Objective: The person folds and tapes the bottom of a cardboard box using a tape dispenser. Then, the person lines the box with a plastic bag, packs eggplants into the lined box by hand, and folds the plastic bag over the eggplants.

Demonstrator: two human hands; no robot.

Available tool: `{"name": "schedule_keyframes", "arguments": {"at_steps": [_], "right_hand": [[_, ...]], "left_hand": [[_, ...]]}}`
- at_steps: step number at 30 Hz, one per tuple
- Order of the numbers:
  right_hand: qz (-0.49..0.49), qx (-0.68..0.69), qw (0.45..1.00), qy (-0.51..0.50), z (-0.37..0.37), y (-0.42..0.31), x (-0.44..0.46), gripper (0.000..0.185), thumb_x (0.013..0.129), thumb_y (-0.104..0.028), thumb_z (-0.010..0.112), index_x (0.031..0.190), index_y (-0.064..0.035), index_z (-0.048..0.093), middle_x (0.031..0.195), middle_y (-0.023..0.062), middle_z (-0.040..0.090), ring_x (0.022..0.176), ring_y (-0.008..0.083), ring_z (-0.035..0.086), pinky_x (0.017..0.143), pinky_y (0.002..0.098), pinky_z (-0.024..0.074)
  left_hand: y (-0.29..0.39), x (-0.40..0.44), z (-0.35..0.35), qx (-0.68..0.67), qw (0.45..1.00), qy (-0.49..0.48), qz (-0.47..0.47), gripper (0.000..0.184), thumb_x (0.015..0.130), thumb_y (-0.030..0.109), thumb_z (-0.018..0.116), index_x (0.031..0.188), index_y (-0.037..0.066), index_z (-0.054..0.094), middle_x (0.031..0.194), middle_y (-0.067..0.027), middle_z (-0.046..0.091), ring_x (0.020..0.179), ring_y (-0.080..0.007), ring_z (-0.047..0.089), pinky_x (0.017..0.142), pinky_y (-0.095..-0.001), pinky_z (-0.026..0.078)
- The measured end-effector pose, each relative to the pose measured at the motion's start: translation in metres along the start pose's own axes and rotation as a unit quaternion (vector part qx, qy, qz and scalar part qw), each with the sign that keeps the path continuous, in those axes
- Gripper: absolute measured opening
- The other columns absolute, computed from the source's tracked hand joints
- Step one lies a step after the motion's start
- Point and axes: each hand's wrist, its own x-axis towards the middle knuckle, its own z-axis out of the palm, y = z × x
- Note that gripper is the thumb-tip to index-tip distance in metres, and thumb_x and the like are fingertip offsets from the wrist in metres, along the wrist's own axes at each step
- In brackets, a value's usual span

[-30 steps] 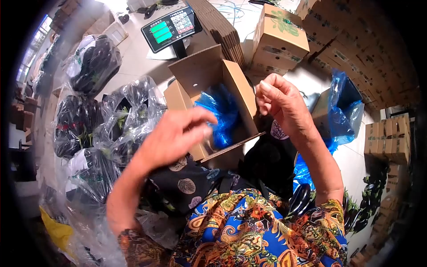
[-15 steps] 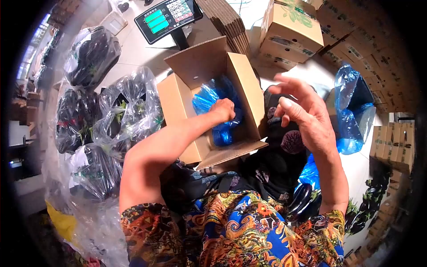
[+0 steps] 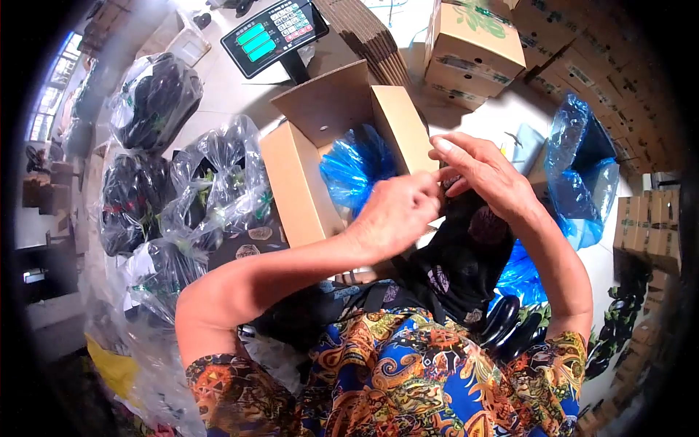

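An open cardboard box (image 3: 297,186) stands in front of me with its flaps up. Inside it lies a gathered blue plastic bag (image 3: 349,169), its crinkled end fanned out. My left hand (image 3: 397,213) is over the near right part of the box, fingers curled in; what they hold, if anything, is hidden. Just right of it, my right hand (image 3: 489,173) has its fingers stretched out and bent forward, the tips meeting or overlapping the left fingers. I cannot tell whether the hands touch.
Clear bags of eggplants (image 3: 156,102) lie at left. A scale display (image 3: 273,36) stands beyond the box, near flattened cartons (image 3: 360,36). Closed boxes (image 3: 473,47) are stacked at back right. A blue-lined box (image 3: 579,167) and loose eggplants (image 3: 502,320) are at right.
My left hand has left the blue bag inside the box and moved right and nearer to me. My right hand has shifted slightly, its fingers now pointing left to meet the left hand.
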Motion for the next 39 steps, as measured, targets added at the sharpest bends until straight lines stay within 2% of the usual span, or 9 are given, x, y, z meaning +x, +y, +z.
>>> {"name": "schedule_keyframes", "arguments": {"at_steps": [5,12,17,21,24,26,30,32,39], "right_hand": [[-0.005,0.001,1.0,-0.022,-0.001,0.002,0.01,0.063,0.093,-0.049,0.055,0.126,0.0036,0.054,0.113,0.0117,0.061,0.09,0.0214,0.065,0.069,0.0313,0.0536],[0.018,-0.047,0.998,-0.043,0.006,0.027,0.036,0.06,0.093,-0.048,0.054,0.122,0.005,0.057,0.103,0.0165,0.064,0.085,0.0229,0.068,0.065,0.0323,0.0552],[0.003,-0.056,0.997,-0.053,-0.002,0.039,0.042,0.059,0.093,-0.049,0.053,0.113,0.0055,0.06,0.095,0.0163,0.065,0.084,0.0228,0.068,0.062,0.032,0.0553],[0.021,-0.044,0.994,-0.094,0.002,0.032,0.04,0.069,0.092,-0.053,0.053,0.132,0.0023,0.048,0.118,0.0204,0.059,0.095,0.0276,0.066,0.072,0.0352,0.0537],[0.023,-0.048,0.994,-0.091,0.004,0.032,0.037,0.069,0.092,-0.053,0.053,0.13,0.0037,0.049,0.118,0.0206,0.059,0.095,0.0274,0.066,0.072,0.0347,0.0536],[0.017,-0.049,0.994,-0.092,0.003,0.033,0.035,0.068,0.092,-0.053,0.054,0.129,0.0038,0.05,0.118,0.0206,0.059,0.095,0.028,0.066,0.071,0.0348,0.0536],[-0.007,-0.047,0.998,-0.047,0.002,0.039,0.028,0.063,0.092,-0.051,0.053,0.115,0.008,0.059,0.102,0.0174,0.063,0.086,0.0235,0.068,0.065,0.0319,0.0555],[0.049,-0.022,0.996,-0.076,-0.001,0.037,0.03,0.068,0.092,-0.054,0.053,0.125,0.0048,0.054,0.113,0.018,0.06,0.098,0.0253,0.064,0.074,0.035,0.0529],[0.059,-0.148,0.984,-0.079,0.01,0.018,0.048,0.083,0.081,-0.058,0.066,0.132,0.0049,0.05,0.129,0.0207,0.056,0.115,0.027,0.055,0.097,0.0376,0.0441]], "left_hand": [[-0.116,0.029,-0.01,0.333,0.904,0.266,0.012,0.05,0.075,0.017,0.07,0.118,0.002,0.049,0.111,-0.023,0.053,0.096,-0.035,0.057,0.085,-0.0408,0.05],[-0.172,0.074,-0.014,0.203,0.971,0.105,-0.071,0.012,0.081,0.014,0.061,0.078,0.003,0.059,0.071,-0.0159,0.063,0.07,-0.0277,0.065,0.064,-0.0394,0.051],[-0.101,0.056,-0.022,-0.011,0.992,0.095,-0.081,0.027,0.087,0.023,0.065,0.099,0.0,0.056,0.088,-0.0121,0.063,0.079,-0.0243,0.065,0.07,-0.0372,0.054],[-0.132,0.05,-0.003,0.203,0.955,0.177,-0.121,0.074,0.072,0.031,0.079,0.128,0.003,0.039,0.124,-0.0234,0.044,0.119,-0.0376,0.045,0.099,-0.044,0.04],[-0.153,0.043,0.01,0.402,0.891,0.164,-0.131,0.056,0.074,0.023,0.074,0.119,0.005,0.046,0.117,-0.0229,0.052,0.113,-0.0371,0.052,0.092,-0.0468,0.044],[-0.203,0.07,0.002,0.214,0.949,0.143,-0.182,0.039,0.076,0.017,0.069,0.109,0.004,0.051,0.101,-0.0224,0.059,0.1,-0.037,0.059,0.082,-0.0479,0.048],[-0.156,0.073,-0.013,0.079,0.98,0.177,-0.047,0.011,0.084,0.01,0.055,0.09,0.002,0.058,0.083,-0.0215,0.064,0.081,-0.0447,0.061,0.069,-0.049,0.05],[-0.132,0.072,-0.011,0.126,0.971,0.202,0.014,0.019,0.091,0.017,0.051,0.1,0.002,0.059,0.074,-0.0158,0.063,0.062,-0.0221,0.064,0.06,-0.0367,0.053],[-0.026,0.004,0.036,0.273,0.945,-0.029,0.178,0.025,0.078,0.012,0.062,0.1,0.003,0.058,0.082,-0.0191,0.062,0.077,-0.0396,0.062,0.064,-0.0495,0.05]]}}
